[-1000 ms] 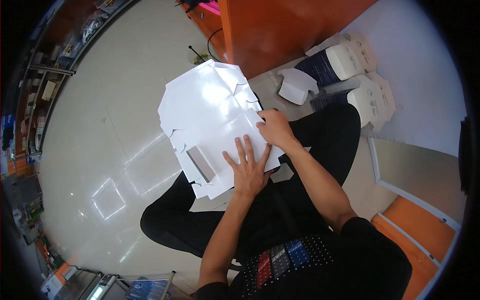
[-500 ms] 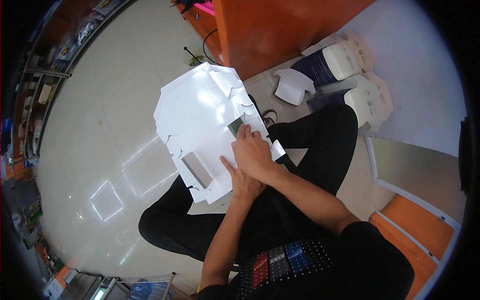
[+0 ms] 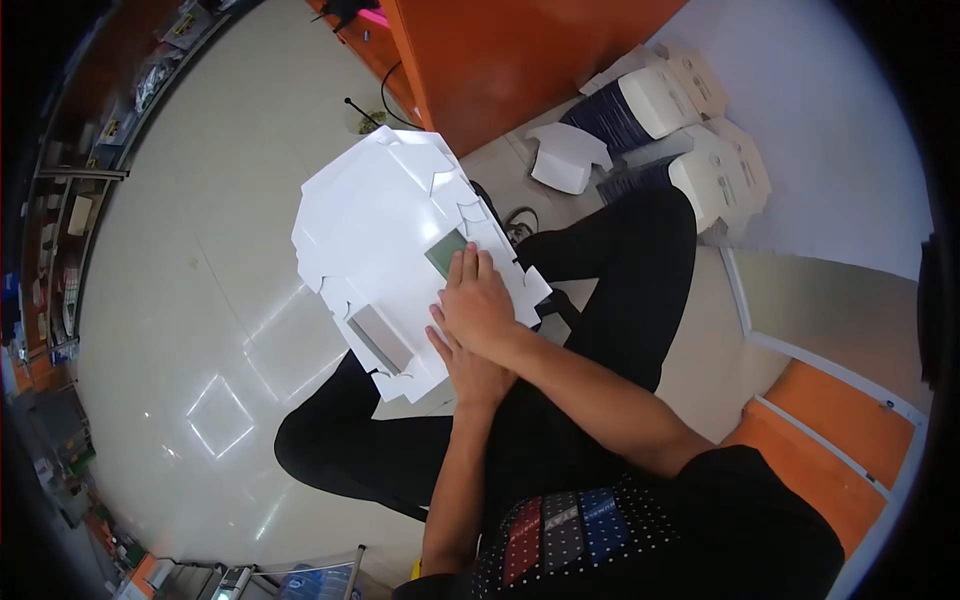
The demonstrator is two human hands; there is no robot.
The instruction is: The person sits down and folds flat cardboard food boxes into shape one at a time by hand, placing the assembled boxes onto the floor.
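Observation:
Across my lap lies a glossy white unfolded cardboard box blank with cut tabs and flaps along its edges. My right hand rests flat on it, fingers stretched out, their tips touching a flat green rectangular piece. Crossed partly beneath is my left hand, its visible fingers spread against the cardboard; the rest of it is hidden by the right hand. A grey rectangular piece with a darker long side sits near the blank's lower left edge.
Stacks of folded box blanks stand by the wall at upper right, with a loose white box piece beside them. An orange cabinet rises ahead. Shelves line the left side. Shiny tiles cover the floor.
The whole view has shifted slightly. My right hand has slid back a little toward me on the blank, and more of the green piece shows. Both hands stay on the cardboard.

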